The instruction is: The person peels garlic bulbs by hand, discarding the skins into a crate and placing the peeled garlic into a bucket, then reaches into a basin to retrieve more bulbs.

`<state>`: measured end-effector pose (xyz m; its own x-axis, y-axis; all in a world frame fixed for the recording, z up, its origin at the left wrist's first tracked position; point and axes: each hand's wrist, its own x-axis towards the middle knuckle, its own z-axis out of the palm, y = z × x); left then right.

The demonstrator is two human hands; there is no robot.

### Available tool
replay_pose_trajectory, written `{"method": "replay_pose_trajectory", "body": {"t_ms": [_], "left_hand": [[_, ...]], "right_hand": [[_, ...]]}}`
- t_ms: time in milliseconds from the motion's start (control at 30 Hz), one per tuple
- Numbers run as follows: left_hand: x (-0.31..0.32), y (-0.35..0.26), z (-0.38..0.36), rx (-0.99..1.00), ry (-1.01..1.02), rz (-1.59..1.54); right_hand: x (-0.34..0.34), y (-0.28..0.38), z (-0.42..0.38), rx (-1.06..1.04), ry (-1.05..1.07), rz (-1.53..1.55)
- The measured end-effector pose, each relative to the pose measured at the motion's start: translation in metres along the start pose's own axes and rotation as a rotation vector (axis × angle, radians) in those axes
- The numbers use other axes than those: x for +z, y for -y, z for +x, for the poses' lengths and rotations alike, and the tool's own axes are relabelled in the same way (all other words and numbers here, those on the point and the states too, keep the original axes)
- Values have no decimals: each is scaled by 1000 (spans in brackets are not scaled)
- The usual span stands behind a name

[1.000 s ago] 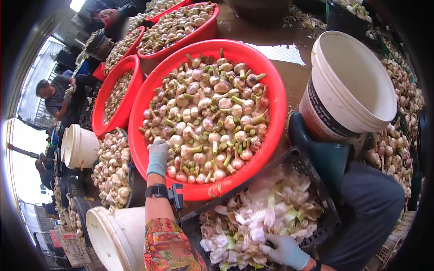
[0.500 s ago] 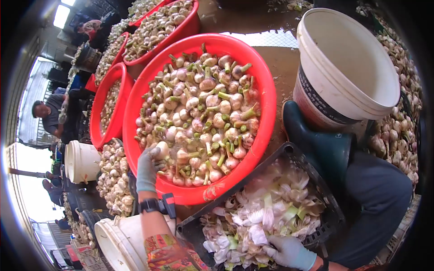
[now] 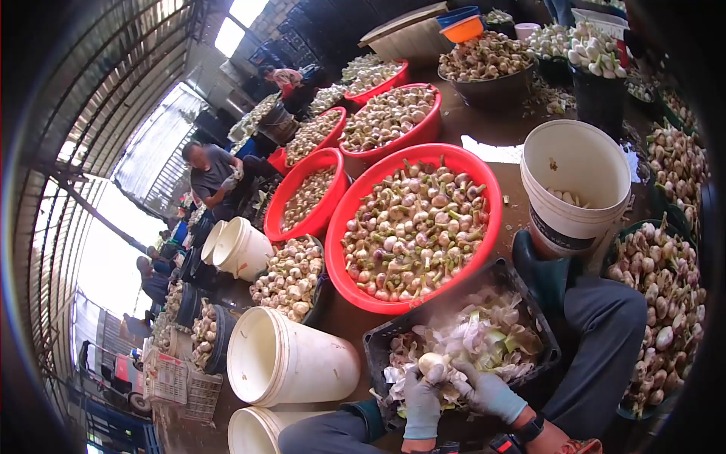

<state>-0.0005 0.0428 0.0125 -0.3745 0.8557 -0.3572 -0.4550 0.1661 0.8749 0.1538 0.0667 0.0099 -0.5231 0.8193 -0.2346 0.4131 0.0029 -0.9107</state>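
My left hand (image 3: pixel 421 402), in a pale glove, is closed around a whitish garlic bulb (image 3: pixel 432 366) above a black crate (image 3: pixel 551 349). Loose garlic skins (image 3: pixel 484 325) fill the crate. Close beside the bulb, my right hand (image 3: pixel 490 395), also gloved, has its fingers bent together. What they pinch, if anything, is too small to make out. Just beyond the crate stands a red tub (image 3: pixel 370 301) full of garlic bulbs (image 3: pixel 416 227) with cut stems.
A white bucket (image 3: pixel 543 198) with a few pale pieces inside stands beyond my boot (image 3: pixel 538 268). White buckets (image 3: pixel 321 363) are on the left. Garlic heaps (image 3: pixel 658 303) lie at right. Further red tubs (image 3: pixel 295 227) and a seated person (image 3: pixel 215 178) are farther back.
My left hand has moved from the red tub to above the crate, with a garlic bulb in it. My right hand has risen from the skins to beside the bulb. The view has shifted.
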Motion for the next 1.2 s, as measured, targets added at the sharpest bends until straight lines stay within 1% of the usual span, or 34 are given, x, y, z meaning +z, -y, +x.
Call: {"method": "replay_pose_trajectory", "body": {"t_ms": [67, 100, 133, 167, 233, 267, 300, 333, 367, 433, 467, 533, 633, 667, 700, 767, 800, 833, 900, 933, 967, 1000, 1033, 1067, 1100, 1133, 1167, 1200], "left_hand": [[-5, -6, -13, 13, -132, 18], [-8, -6, -16, 26, -138, 13], [-13, -4, -19, 28, -163, 4], [-16, -2, -22, 27, -188, -6], [-19, 4, -29, 6, -163, -25], [-24, 14, -29, -8, -190, 78], [-22, 17, -30, -24, -213, 182], [-14, 16, -36, -19, -261, 166], [-18, 22, -34, -24, -261, 166], [-25, 32, -28, -13, -262, 177], [-29, 35, -26, -13, -262, 175], [-27, 30, -27, 0, -254, 193], [-24, 21, -29, 23, -232, 256], [-30, 26, -27, 76, -189, 304], [-35, 30, -24, 70, -194, 299], [-44, 39, -21, 180, -179, 469], [-41, 35, -21, 115, -194, 303], [-43, 35, -18, 103, -192, 297], [-43, 34, -19, 119, -189, 440], [-45, 35, -20, 58, -183, 353], [-39, 28, -24, 28, -204, 352], [-41, 29, -23, 80, -174, 298], [-35, 20, -26, 38, -175, 281], [-36, 17, -27, -3, -179, 241], [-29, 12, -29, 86, -170, 204], [-32, 11, -28, 31, -182, 186], [-33, 7, -30, -54, -212, 161], [-38, 7, -27, -88, -174, 121]], "right_hand": [[6, 1, -5, -64, 13, 9], [11, 0, -7, -103, 24, 26], [16, -1, -8, -266, -101, -65], [16, 0, -9, -273, -91, -68], [14, 6, -13, -242, -9, -65], [14, 6, -14, -240, -5, -65], [13, 5, -14, -159, 69, -86], [13, 3, -14, -75, 142, -107], [15, 2, -14, -70, 142, -106], [21, -2, -13, 17, 159, -59], [25, -6, -11, 17, 160, -60], [36, -16, -8, -63, 42, 29], [46, -23, -4, -54, 2, 68], [48, -27, -2, -35, -10, 108], [44, -21, -2, -30, -3, 105], [31, -5, -6, 22, 92, 257], [36, -13, -7, -92, 78, 236], [40, -15, -6, -80, 79, 230], [46, -9, -8, -20, 42, -141], [54, -18, -5, -70, 0, -166], [58, -25, -2, -113, -23, -216], [60, -25, 0, -131, -39, -112], [52, -10, -1, -61, -30, -132], [58, -17, 2, -22, -31, 59], [60, -19, 4, 0, -15, 191], [50, -10, 4, 109, 67, 343], [36, 1, 4, 352, 221, 549], [35, -10, 7, 355, 266, 694]]}}
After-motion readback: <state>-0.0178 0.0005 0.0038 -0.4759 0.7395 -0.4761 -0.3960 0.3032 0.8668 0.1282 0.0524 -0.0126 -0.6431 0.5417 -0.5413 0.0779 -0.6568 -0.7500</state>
